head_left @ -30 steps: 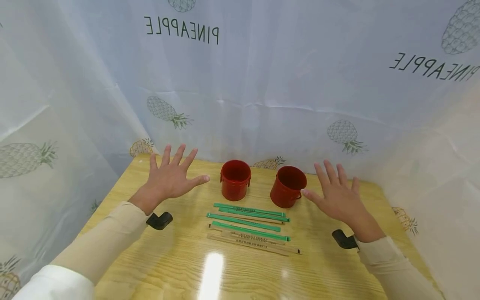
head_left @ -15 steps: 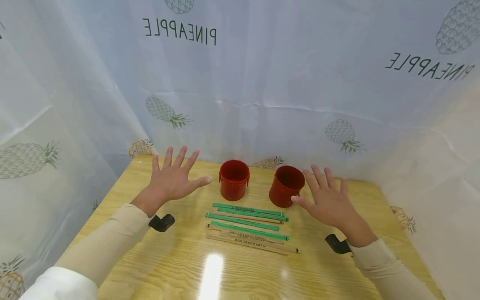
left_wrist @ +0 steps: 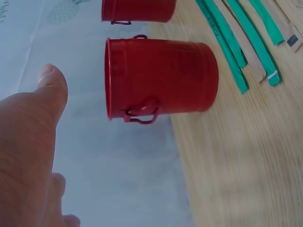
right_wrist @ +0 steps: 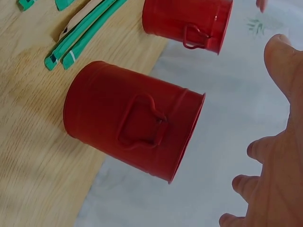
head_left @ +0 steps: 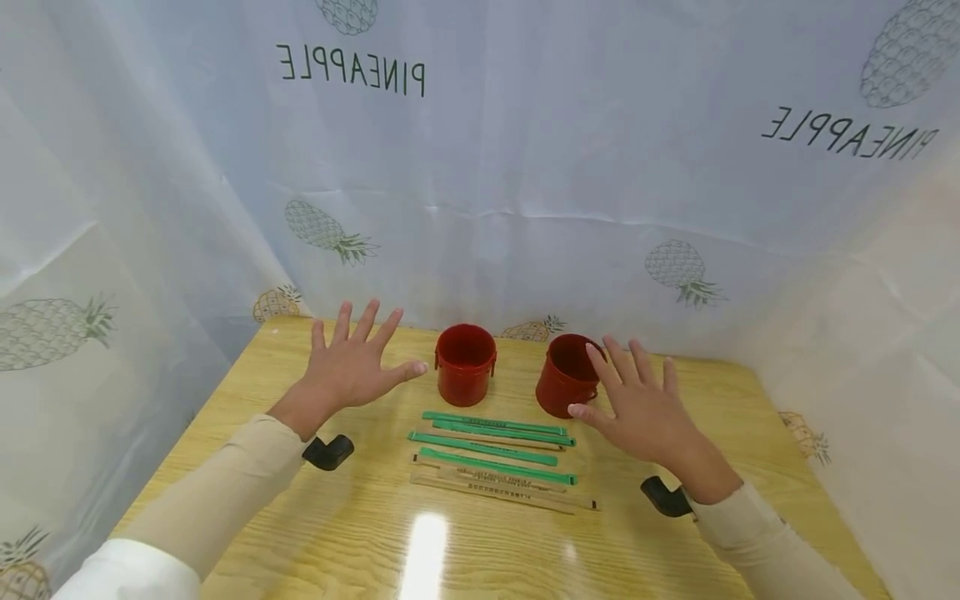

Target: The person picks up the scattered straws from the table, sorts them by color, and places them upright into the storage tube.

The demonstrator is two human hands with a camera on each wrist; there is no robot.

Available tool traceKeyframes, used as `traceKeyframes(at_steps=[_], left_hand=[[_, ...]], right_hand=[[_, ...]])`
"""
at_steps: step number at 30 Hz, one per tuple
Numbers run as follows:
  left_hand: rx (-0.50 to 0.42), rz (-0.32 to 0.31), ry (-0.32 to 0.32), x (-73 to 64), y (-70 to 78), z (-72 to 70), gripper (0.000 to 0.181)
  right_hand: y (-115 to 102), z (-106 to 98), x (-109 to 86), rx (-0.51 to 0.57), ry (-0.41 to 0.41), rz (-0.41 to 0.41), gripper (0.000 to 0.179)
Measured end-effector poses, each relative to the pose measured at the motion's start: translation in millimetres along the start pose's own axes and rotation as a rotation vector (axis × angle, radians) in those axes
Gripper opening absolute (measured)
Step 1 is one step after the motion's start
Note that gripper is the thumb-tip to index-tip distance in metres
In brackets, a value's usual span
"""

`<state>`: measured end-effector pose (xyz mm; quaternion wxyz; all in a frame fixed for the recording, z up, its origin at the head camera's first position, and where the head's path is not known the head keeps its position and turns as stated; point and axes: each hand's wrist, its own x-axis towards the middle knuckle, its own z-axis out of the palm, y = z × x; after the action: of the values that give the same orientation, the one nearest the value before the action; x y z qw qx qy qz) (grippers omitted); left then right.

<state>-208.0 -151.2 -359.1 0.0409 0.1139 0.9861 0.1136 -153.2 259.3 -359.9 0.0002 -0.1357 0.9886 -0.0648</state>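
Two red metal buckets with small side handles stand upright towards the back of the table. My left hand (head_left: 347, 367), fingers spread and holding nothing, is just left of the left bucket (head_left: 463, 375); its thumb points at that bucket. With fingers also spread, my right hand (head_left: 643, 410) overlaps the right edge of the right bucket (head_left: 561, 390) in the head view and holds nothing. In front of the buckets lies a row of several slim paper-wrapped sticks, some in green wrappers (head_left: 483, 447), others in brown wrappers (head_left: 502, 493). A bucket handle (right_wrist: 142, 122) shows close up in the right wrist view.
The wooden table (head_left: 360, 542) ends just behind the buckets. A pale curtain (head_left: 480, 150) printed with pineapples hangs around its back and sides. Black wrist mounts (head_left: 328, 452) stick out below both wrists.
My right hand has moved left, its fingers now over the edge of the right bucket. My left hand has shifted slightly right, nearer the left bucket. Buckets and wrapped sticks stay put.
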Motion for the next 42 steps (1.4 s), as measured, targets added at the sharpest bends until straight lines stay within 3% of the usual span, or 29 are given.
traceKeyframes(at_steps=[10, 20, 42], left_hand=[[-0.009, 0.02, 0.007, 2.4, 3.2, 7.8, 0.102], [-0.01, 0.023, -0.007, 6.4, 8.4, 12.4, 0.102], [-0.056, 0.046, -0.001, 13.2, 21.2, 24.1, 0.103]], right_hand=[[-8, 8, -1.0, -0.017, 0.027, -0.038, 0.094], [-23, 15, 1.4, -0.01, 0.002, -0.065, 0.09], [-44, 28, 4.3, -0.017, 0.009, -0.151, 0.093]])
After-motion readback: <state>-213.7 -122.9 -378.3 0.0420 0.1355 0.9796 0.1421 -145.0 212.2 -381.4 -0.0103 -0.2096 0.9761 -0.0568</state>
